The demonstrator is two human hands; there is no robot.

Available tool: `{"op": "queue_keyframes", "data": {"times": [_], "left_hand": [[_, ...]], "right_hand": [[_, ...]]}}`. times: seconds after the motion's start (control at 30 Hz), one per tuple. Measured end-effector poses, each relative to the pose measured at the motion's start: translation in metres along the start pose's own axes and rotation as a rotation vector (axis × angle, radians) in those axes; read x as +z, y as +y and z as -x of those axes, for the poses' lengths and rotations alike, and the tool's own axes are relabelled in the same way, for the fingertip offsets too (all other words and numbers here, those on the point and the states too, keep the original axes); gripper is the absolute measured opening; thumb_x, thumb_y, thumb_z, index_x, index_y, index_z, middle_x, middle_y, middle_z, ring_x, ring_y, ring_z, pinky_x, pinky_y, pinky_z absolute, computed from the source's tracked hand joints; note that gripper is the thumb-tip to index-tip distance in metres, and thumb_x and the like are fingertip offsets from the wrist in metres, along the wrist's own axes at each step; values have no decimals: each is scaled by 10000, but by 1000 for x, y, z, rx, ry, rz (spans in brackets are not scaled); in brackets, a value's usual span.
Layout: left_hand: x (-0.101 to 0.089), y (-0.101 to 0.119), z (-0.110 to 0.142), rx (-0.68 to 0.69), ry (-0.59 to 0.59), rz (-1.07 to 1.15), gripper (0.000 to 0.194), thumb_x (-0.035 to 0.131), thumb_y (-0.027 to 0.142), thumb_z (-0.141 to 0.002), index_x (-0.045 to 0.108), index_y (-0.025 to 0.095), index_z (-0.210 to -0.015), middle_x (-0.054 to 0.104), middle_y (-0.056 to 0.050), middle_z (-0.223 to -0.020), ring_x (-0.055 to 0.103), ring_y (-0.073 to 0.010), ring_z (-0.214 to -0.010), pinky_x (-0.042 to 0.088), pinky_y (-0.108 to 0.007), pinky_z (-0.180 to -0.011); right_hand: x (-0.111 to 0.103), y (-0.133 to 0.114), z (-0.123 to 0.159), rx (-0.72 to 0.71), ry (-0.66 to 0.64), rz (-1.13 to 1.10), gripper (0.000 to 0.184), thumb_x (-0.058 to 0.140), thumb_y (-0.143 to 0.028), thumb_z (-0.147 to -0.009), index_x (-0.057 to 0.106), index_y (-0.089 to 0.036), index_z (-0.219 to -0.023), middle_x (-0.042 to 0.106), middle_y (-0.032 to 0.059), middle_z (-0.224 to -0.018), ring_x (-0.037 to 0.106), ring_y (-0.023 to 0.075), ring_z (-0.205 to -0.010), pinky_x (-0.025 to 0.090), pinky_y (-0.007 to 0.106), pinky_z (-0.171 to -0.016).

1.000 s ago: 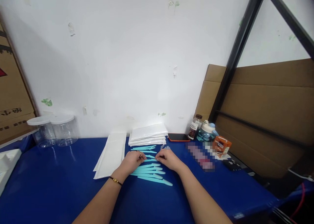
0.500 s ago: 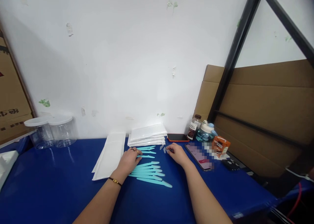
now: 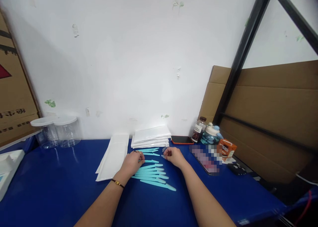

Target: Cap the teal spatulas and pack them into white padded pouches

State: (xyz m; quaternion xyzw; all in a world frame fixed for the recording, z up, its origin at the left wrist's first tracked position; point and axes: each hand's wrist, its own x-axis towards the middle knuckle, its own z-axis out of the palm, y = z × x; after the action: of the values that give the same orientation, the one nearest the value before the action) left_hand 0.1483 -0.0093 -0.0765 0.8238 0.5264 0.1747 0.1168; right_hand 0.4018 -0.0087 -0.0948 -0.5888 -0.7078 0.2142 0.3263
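Our two clear plastic white-lidded jars (image 3: pixel 67 134) look empty; our left grip (image 3: pixel 136 161) pinches a slim turquoise plastic stick (image 3: pixel 151 161), our right (image 3: pixel 172 156) a small translucent piece (image 3: pixel 163 156).

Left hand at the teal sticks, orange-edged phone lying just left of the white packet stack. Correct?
Not quite: the head view shows the orange-edged phone just right of the white packet stack. The left hand is at the teal sticks, as you said.
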Motion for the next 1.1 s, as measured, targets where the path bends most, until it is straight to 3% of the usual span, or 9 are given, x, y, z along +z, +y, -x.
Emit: {"op": "queue_keyframes", "data": {"times": [0.17,0.37,0.63,0.73,0.8,0.87,1.0,1.1], "left_hand": [[0,0,0,-16,-13,6,94,549,283,-749,619,228,-777,646,6,-816,570,-148,-793,359,-231,-647],[-1,4,0,-29,-27,3,100,535,266,-757,619,219,-782,646,0,-838,573,-143,-801,374,-228,-668],[1,9,1,36,-102,85,138,536,306,-760,643,221,-775,654,5,-802,574,-133,-746,378,-220,-652],[0,7,1,75,-14,33,210,471,320,-818,661,245,-871,648,-9,-911,562,-159,-865,382,-245,-738],[1,5,0,71,69,-29,257,449,307,-837,642,263,-1002,617,-25,-1030,519,-184,-982,372,-269,-808],[1,3,-1,45,84,-89,293,451,299,-839,616,275,-1080,592,-37,-1085,480,-202,-1037,362,-291,-843],[1,1,-1,30,67,-127,279,473,310,-830,623,288,-1064,592,-35,-1081,460,-210,-1041,357,-307,-853],[-1,1,-1,27,65,-108,188,524,306,-792,653,276,-925,622,-21,-981,484,-204,-1002,362,-295,-823]], "right_hand": [[4,-4,4,-2,-129,-189,155,642,-115,-605,676,-147,-753,656,4,-646,589,115,-605,451,198,-571],[1,-10,10,-55,-151,-168,118,662,-233,-656,710,-167,-740,663,6,-657,585,121,-593,431,203,-549],[12,-17,11,-134,-239,-156,143,627,-227,-694,720,-184,-795,675,12,-689,603,146,-636,455,234,-590],[-2,-7,8,-133,-27,-63,162,589,-229,-723,713,-186,-818,686,29,-794,613,163,-721,461,254,-665],[-15,5,6,-29,217,42,189,538,-223,-753,699,-179,-842,679,44,-841,610,172,-744,461,274,-701],[-24,16,4,54,361,140,199,511,-211,-761,688,-175,-845,669,56,-860,606,183,-772,457,289,-738],[-24,29,1,65,370,264,185,509,-230,-768,684,-190,-812,646,61,-846,601,190,-784,452,284,-734],[-16,30,-2,78,335,328,165,540,-262,-768,684,-184,-789,633,77,-830,599,189,-751,445,274,-685]]}}
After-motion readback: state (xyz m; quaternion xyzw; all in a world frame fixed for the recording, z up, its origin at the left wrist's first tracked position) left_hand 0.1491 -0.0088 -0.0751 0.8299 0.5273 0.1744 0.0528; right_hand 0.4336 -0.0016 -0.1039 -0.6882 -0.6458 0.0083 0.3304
